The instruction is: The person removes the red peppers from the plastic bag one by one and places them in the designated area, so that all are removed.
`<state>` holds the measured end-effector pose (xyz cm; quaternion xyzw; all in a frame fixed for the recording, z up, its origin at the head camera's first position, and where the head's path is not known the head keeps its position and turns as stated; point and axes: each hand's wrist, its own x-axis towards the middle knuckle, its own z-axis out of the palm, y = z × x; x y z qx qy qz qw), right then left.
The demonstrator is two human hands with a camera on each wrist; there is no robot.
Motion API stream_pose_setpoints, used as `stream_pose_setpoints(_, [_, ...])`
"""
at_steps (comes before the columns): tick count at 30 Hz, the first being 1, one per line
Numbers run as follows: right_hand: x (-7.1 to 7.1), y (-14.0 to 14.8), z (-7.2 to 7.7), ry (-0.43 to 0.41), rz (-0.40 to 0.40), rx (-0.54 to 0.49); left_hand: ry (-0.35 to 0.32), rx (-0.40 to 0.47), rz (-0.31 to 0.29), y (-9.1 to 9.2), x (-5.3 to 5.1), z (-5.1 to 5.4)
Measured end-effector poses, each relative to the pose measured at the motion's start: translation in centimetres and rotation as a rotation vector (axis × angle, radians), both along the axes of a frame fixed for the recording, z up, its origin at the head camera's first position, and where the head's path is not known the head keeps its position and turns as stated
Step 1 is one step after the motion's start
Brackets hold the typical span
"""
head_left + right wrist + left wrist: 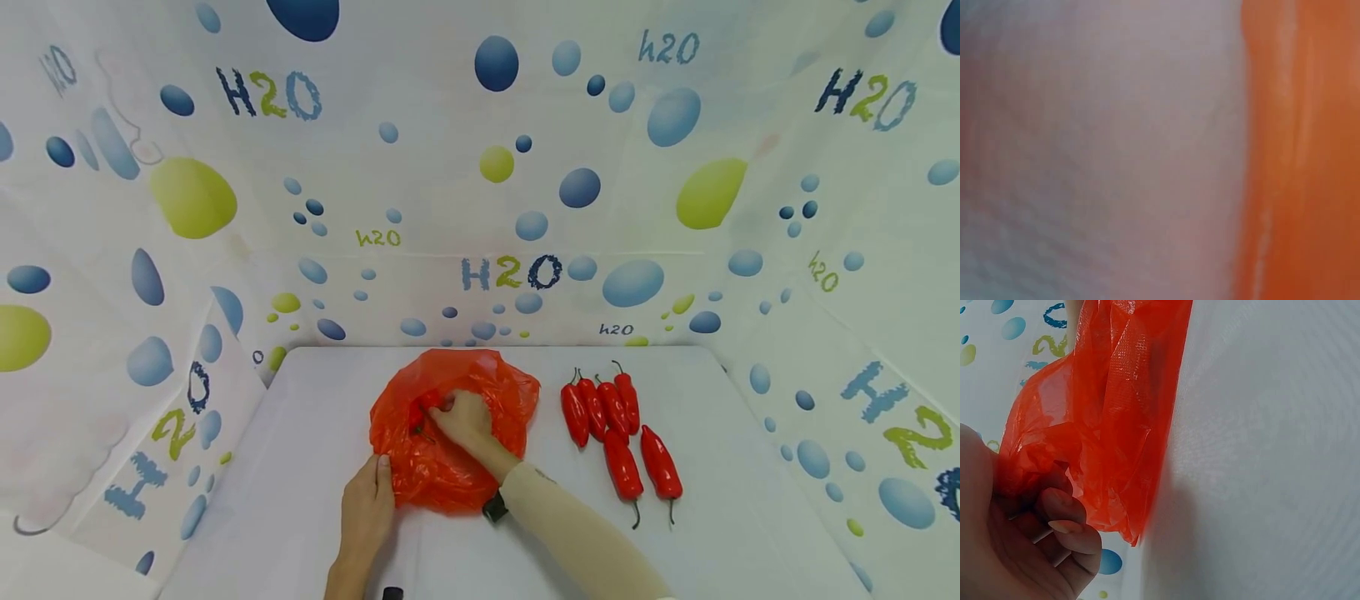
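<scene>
A thin red plastic bag (450, 483) lies spread on the table with its mouth facing up. My left hand (369, 500) grips its near left edge; in the left wrist view, the fingers of the left hand (1054, 537) curl at the crumpled bag (1129, 412). Inside the mouth, my right hand (467, 418) has bent fingers at a red chili pepper (429, 402), seemingly pinching it near the stem. Another dark stem (423, 434) shows just below. The right wrist view is blurred, with orange-red bag film (1310, 150) along its right side.
To the right of the bag, several red chili peppers (574, 414) lie in a row, with two more, one a red pepper (661, 463), nearer the front. A white table (750, 517) carries everything. Patterned curtain (420, 167) surrounds it at the back and sides.
</scene>
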<state>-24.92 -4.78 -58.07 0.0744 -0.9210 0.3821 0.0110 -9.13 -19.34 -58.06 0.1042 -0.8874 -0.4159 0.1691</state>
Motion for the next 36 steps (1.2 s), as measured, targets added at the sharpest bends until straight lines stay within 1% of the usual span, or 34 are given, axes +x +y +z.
stream_pose_setpoints(7, [0.1,0.3,0.4,-0.039,0.004,-0.07,0.012,-0.006,-0.001,0.0,0.0,-0.1])
stream_pose_setpoints(12, [0.2,0.5,0.6,-0.028,-0.013,-0.088,0.033,-0.019,-0.004,0.0,0.0,-0.2])
stream_pose_setpoints(15, [0.3,0.6,0.7,-0.04,-0.023,-0.101,0.038,-0.019,-0.005,0.0,0.0,-0.3])
stream_pose_setpoints(18, [0.3,0.8,0.8,-0.058,-0.042,-0.116,0.037,-0.014,-0.004,0.0,-0.1,-0.3])
stream_pose_setpoints(24, [0.4,1.4,1.0,-0.072,-0.064,-0.153,0.011,-0.016,-0.004,0.0,-0.1,-0.3])
stream_pose_setpoints(28, [0.6,2.0,1.1,-0.06,-0.068,-0.15,-0.001,-0.022,-0.006,0.0,-0.1,-0.1])
stream_pose_setpoints(36, [1.2,2.9,1.3,-0.043,-0.08,-0.164,0.003,-0.024,-0.005,0.1,0.1,0.2])
